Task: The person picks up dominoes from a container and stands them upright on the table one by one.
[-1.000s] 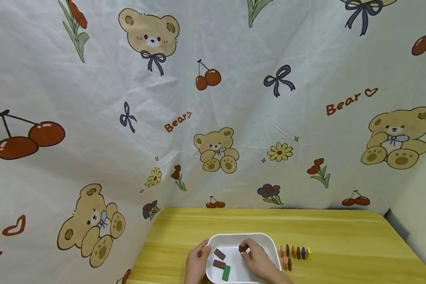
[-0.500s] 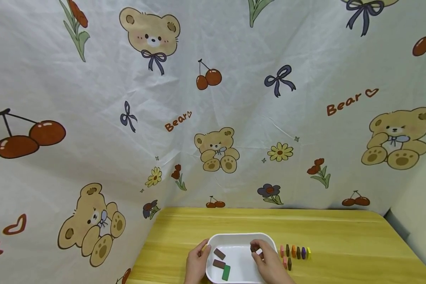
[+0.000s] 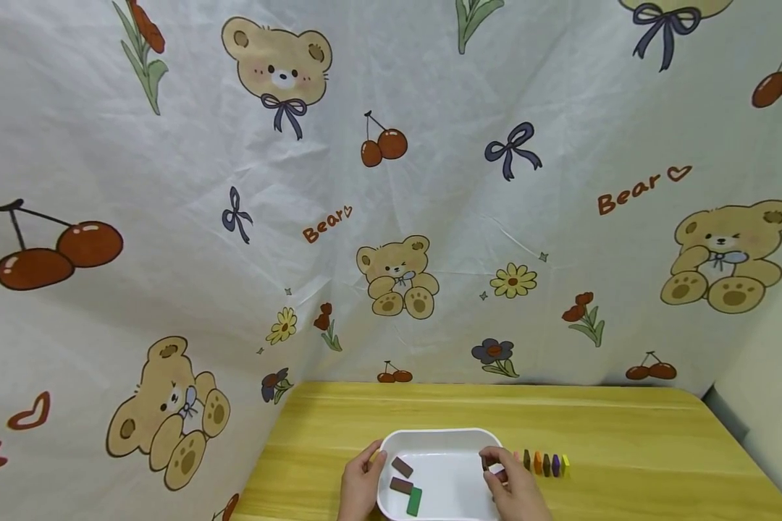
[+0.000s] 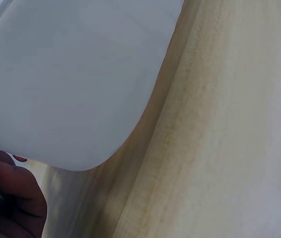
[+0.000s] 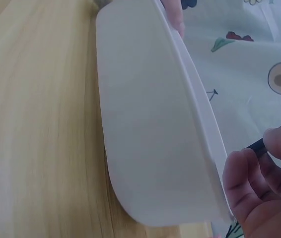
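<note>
In the head view a white tray (image 3: 446, 488) stands on the table. Two brown blocks (image 3: 401, 485) and a green block (image 3: 414, 501) lie in its left part. My left hand (image 3: 360, 483) grips the tray's left end, thumb at the rim. Over the right end of the tray, my right hand (image 3: 515, 483) pinches a dark brown block (image 3: 485, 462) between thumb and fingers. The right wrist view also shows this block (image 5: 257, 146) as a thin dark edge between the fingertips. In the left wrist view, curled fingers (image 4: 19, 186) lie beside the tray's wall (image 4: 81, 89).
Right of the tray, a row of small upright blocks includes an orange block (image 3: 538, 462), a purple block (image 3: 556, 465) and a yellow block (image 3: 565, 465). The wood-grain table (image 3: 638, 449) extends to the right. Behind it hangs a bear-print cloth (image 3: 456, 217).
My right hand has moved right with the dark brown block, from above the tray's middle to its right end, now covering the nearer pair of upright blocks. My left hand stays put.
</note>
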The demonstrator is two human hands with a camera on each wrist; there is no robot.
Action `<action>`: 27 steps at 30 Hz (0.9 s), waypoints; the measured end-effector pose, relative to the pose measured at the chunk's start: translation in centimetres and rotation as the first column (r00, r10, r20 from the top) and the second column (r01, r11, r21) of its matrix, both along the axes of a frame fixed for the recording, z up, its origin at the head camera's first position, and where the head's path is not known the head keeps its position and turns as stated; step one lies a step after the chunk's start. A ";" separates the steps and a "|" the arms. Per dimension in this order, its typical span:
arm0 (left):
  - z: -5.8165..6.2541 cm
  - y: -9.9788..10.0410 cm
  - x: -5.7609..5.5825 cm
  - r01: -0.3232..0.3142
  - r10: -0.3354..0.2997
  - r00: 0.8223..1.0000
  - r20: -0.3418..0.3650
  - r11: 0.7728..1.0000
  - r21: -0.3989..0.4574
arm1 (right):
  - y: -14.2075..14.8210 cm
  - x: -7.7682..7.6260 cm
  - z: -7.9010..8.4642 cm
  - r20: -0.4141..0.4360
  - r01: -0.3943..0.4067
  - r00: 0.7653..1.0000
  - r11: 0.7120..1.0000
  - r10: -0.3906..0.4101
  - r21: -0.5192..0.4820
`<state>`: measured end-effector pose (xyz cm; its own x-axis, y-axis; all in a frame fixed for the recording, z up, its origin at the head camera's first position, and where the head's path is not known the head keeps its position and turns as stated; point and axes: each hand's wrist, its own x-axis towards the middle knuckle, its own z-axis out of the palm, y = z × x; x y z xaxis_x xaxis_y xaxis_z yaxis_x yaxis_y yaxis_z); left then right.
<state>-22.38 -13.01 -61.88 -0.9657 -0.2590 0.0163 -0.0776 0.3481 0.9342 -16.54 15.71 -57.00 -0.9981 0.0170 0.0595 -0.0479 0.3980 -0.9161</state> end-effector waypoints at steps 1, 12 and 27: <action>0.0 0.0 0.0 0.001 -0.001 1.000 -0.001 1.000 -0.002 | 0.2 0.1 0.0 0.020 0.010 1.000 1.000 -0.010 -0.012; 0.0 -0.1 0.0 0.011 -0.011 1.000 0.003 1.000 0.003 | 2.6 1.4 0.3 0.018 0.106 0.994 0.994 -0.105 -0.011; 0.0 -0.2 0.0 0.013 -0.013 1.000 -0.015 1.000 0.000 | 6.8 0.7 -1.1 0.099 0.118 0.986 0.980 -0.135 0.162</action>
<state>-22.34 -13.16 -61.88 -0.9687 -0.2462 0.0311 -0.0587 0.3491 0.9352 -15.83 22.52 -58.06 -0.9891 0.1426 -0.0379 0.1088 0.5318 -0.8398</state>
